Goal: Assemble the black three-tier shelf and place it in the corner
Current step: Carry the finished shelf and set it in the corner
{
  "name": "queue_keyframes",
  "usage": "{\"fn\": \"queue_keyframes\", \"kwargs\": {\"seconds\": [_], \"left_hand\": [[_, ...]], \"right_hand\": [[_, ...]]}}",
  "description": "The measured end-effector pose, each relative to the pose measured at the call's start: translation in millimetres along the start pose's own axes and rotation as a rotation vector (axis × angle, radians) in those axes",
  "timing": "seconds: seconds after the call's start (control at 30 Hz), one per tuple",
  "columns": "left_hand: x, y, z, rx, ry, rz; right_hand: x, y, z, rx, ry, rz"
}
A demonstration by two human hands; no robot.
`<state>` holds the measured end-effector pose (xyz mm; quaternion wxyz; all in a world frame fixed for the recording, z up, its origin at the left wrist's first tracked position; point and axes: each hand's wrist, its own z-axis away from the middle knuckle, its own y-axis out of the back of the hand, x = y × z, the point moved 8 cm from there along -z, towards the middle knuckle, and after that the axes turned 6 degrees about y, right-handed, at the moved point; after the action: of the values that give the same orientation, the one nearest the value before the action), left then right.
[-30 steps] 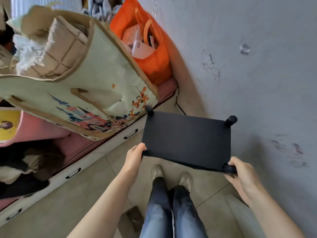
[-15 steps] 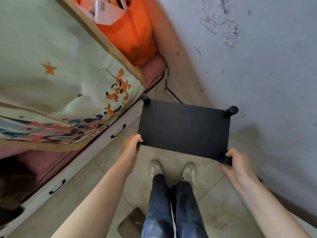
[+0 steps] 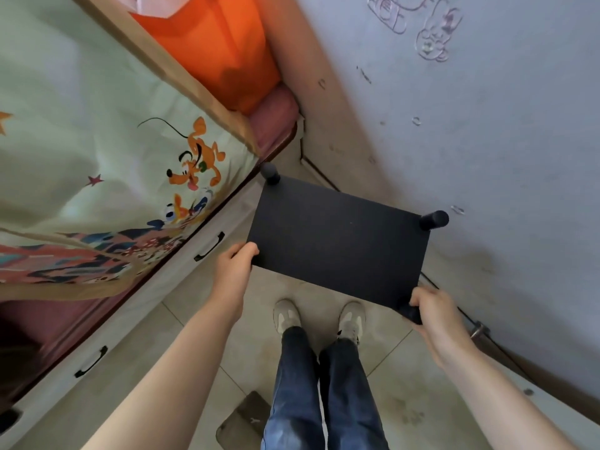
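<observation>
**Two hands carrying the shelf toward the corner**

Both hands hold the black shelf [image 3: 337,241] by its top tier, above the floor [image 3: 207,319] and close to the corner where the bed's drawer front [image 3: 181,287] meets the wall [image 3: 487,141]. The left hand [image 3: 235,271] has its fingers curled round the near-left corner of the top panel. The right hand [image 3: 435,315] wraps its fingers round the near-right post. The lower tiers are hidden beneath the top panel.

The gap looks tight. The far-left post cap [image 3: 270,173] sits just beside the bed's edge and the cartoon-print bag [image 3: 97,157], so it could snag there. The far-right post [image 3: 433,219] is near the wall and may scrape it if the shelf swings. A dark cable [image 3: 454,306] runs along the wall's foot, and a leg set down blind could pinch it. Carrying by the top alone might also loosen the joints below.
</observation>
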<state>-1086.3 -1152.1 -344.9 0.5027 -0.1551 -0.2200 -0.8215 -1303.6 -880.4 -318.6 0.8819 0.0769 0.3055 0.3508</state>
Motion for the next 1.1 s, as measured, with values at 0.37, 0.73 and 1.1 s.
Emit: {"fn": "queue_keyframes", "kwargs": {"seconds": [0.37,0.73,1.1], "left_hand": [[-6,8,32,0.344,-0.171,0.042],[-43,-19,51,0.369,-0.041,0.385],[-65,-96,62,0.055,0.17,0.481]], "right_hand": [[-89,-13,7,-0.061,0.367,0.188],[-156,-85,-7,-0.304,0.863,0.847],[-147,-121,-29,-0.483,0.875,1.134]]}}
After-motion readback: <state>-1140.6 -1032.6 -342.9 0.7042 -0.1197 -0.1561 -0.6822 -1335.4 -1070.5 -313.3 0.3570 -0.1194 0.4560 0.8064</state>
